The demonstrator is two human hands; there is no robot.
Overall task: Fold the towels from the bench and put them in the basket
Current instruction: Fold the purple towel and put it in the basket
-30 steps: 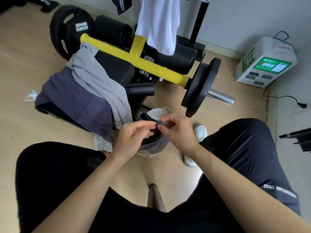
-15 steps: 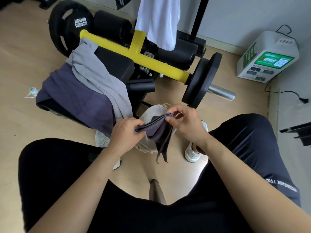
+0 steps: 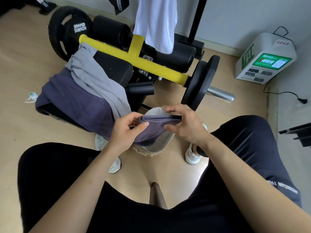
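Note:
A folded dark purple towel (image 3: 154, 129) hangs between my hands, right above the pale fabric basket (image 3: 161, 145) on the floor between my feet. My left hand (image 3: 125, 133) pinches its left end with thumb on top. My right hand (image 3: 183, 123) grips the right end, fingers curled over the folded edge. Two more towels lie on the black bench (image 3: 116, 71): a large dark purple towel (image 3: 74, 103) and a light grey towel (image 3: 94, 81) draped across it. A white towel (image 3: 156, 22) hangs from the rack behind.
A yellow bar (image 3: 139, 64) with black weight plates (image 3: 200, 83) crosses behind the bench. A white charging box (image 3: 267, 59) stands by the right wall, its cord trailing on the floor. My knees in black shorts flank the basket.
The small towel went from a bunch pinched between both hands to a loose hanging piece, and is now pulled flat and folded between my hands over the basket.

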